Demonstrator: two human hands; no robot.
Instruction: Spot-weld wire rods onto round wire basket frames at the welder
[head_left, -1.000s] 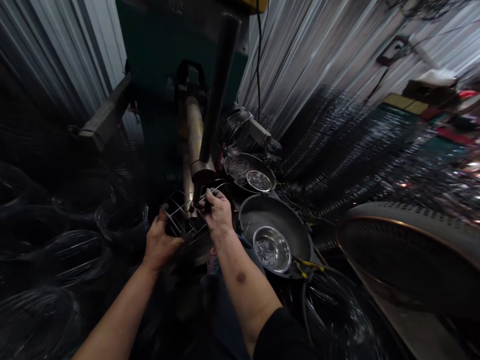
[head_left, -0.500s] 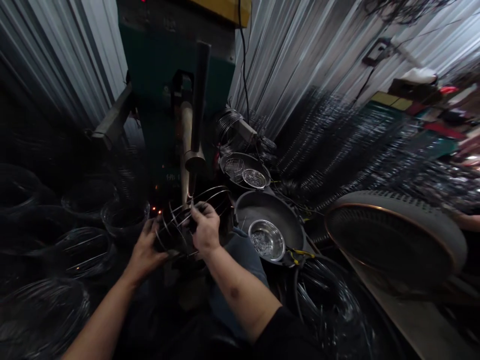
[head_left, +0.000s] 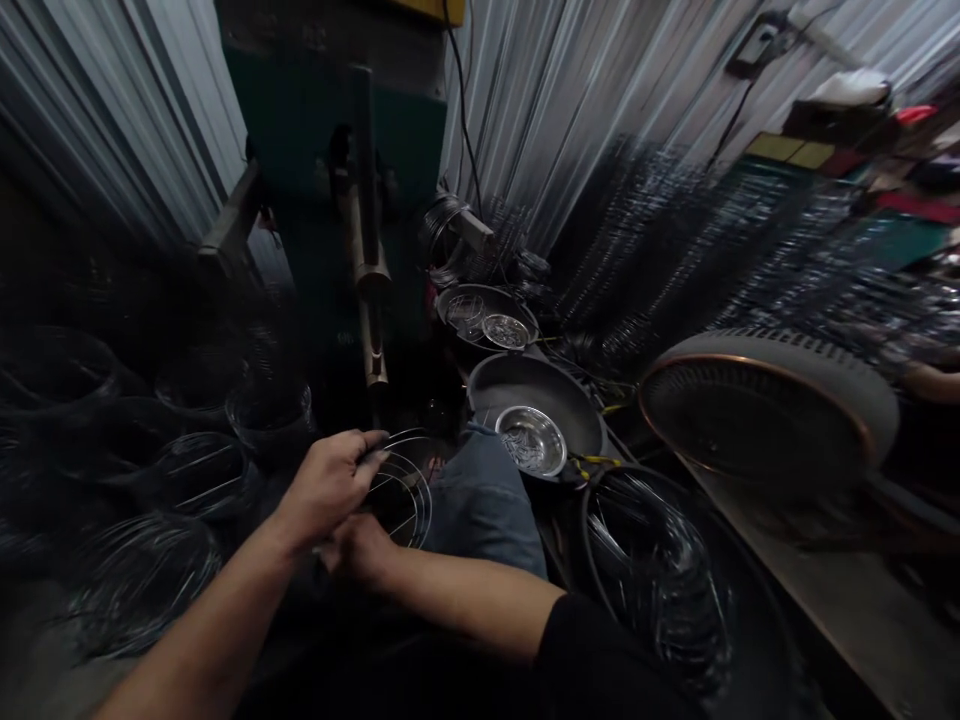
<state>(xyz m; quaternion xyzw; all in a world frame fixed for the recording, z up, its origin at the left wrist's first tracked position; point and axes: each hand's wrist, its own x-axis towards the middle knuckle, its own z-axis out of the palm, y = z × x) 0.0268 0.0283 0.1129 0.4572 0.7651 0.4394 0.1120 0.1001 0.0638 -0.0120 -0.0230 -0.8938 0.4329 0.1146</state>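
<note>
A grey pan (head_left: 559, 382) carries a shiny bowl (head_left: 556, 442) of small pieces (head_left: 520, 450) — probably metal, in dim light.

The left hand (head_left: 330, 488) is covering part of the wire frame (head_left: 430, 498), while the fingers of the right hand (head_left: 364, 550) are hiding in shadow, leaving their grip unclear. A denim knee (head_left: 491, 505) is blocking one edge of the pan (head_left: 536, 382). The pieces (head_left: 523, 452) in the steel bowl (head_left: 555, 440) are looking too small to identify. Wire stacks (head_left: 660, 250) are blurring together, and the view's right edge is cutting off another person's arm (head_left: 934, 382)
</note>
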